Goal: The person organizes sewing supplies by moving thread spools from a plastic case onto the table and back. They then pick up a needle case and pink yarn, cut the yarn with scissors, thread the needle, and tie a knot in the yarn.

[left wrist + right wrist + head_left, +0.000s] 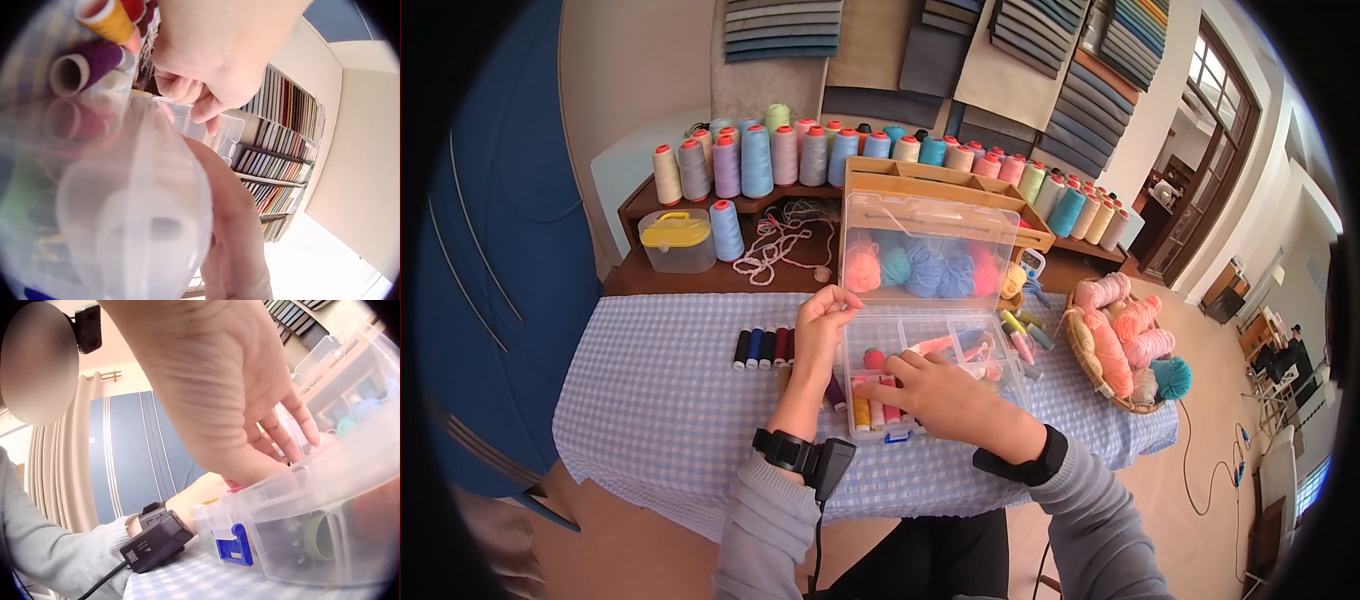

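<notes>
A clear plastic compartment box (862,345) stands on the checked cloth with its lid (930,203) raised. At the lid's lower left corner, my left hand (825,325) pinches the edge between curled fingers; the left wrist view shows its fingertips overlapping the clear plastic. My right hand (945,395) reaches low into the front left of the box, fingers spread and thumb lying across several upright thread spools. Among them are a yellow spool (861,411) and a pink spool (891,410). A small red-pink ball (874,357) sits behind them. The right fingertips are partly hidden by the box wall.
Dark spools (767,347) lie in a row left of the box, and a purple spool (103,62) lies near its left side. To the right stands a basket (1080,345) of yarn. A yellow-lidded tub (675,243) and thread cones (757,165) stand behind.
</notes>
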Available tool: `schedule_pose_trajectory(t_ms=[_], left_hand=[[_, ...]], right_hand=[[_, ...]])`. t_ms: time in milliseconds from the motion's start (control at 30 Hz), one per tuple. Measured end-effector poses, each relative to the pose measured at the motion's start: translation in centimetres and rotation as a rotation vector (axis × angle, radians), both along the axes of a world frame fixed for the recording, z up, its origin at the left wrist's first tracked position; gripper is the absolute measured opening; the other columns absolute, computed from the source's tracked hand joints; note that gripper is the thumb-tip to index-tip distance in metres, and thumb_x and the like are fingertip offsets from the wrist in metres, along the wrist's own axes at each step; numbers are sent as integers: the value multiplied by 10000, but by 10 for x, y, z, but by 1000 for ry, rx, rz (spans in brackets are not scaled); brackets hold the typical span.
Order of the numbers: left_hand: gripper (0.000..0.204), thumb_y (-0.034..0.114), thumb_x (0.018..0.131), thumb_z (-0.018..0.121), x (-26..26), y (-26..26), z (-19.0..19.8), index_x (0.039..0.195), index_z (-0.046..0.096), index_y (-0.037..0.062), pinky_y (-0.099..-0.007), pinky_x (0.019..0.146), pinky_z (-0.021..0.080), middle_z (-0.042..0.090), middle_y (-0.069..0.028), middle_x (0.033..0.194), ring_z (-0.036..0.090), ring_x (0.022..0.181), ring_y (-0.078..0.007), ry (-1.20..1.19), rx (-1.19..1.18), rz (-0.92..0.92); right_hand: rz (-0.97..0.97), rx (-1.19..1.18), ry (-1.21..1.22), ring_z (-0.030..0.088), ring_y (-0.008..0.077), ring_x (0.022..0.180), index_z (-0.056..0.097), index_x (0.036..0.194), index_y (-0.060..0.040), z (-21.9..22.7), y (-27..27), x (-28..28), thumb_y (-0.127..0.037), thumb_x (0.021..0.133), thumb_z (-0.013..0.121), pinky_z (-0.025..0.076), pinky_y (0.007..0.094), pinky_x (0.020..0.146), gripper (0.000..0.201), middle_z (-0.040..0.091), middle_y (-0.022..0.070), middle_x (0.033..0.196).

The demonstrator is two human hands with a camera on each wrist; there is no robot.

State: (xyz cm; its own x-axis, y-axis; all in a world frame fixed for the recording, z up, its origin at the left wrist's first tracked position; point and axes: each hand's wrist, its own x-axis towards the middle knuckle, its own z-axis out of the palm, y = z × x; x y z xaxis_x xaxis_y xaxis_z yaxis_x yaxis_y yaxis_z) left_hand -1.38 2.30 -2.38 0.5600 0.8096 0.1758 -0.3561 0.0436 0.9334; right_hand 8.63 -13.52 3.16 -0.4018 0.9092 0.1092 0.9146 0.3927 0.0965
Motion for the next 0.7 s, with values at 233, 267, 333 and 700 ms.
schedule_pose_trajectory(t_ms=[233, 267, 333, 700], left_hand=[[77, 5, 770, 500, 0, -1, 2, 777, 536, 72, -171, 429, 161, 448, 77, 619, 269, 476, 11, 14, -10, 18], [77, 5, 770, 500, 0, -1, 1, 777, 536, 72, -171, 429, 161, 448, 77, 619, 269, 476, 11, 14, -10, 18], [77, 4, 770, 502, 0, 0, 0, 778, 537, 73, -170, 428, 161, 454, 76, 622, 271, 477, 12, -1, -7, 16], [87, -2, 770, 499, 0, 0, 0, 777, 537, 76, -171, 426, 159, 476, 71, 644, 274, 478, 13, 9, -21, 17]], right_hand=[[62, 150, -127, 527, 239, 930, 480, 1072, -160, -5, 3, 4, -99, 769, 512, 473, 345, 716, 310, 490, 85, 1020], [87, 170, -125, 531, 237, 922, 483, 1065, -163, -4, 2, 6, -103, 772, 511, 473, 342, 709, 301, 496, 82, 1018], [75, 139, -132, 526, 232, 908, 485, 1083, -181, -7, 2, 11, -68, 741, 531, 471, 335, 710, 363, 488, 76, 1008], [-1, 20, -52, 543, 234, 873, 563, 953, -124, 7, -5, 26, -102, 646, 640, 470, 345, 708, 317, 492, 77, 917]])
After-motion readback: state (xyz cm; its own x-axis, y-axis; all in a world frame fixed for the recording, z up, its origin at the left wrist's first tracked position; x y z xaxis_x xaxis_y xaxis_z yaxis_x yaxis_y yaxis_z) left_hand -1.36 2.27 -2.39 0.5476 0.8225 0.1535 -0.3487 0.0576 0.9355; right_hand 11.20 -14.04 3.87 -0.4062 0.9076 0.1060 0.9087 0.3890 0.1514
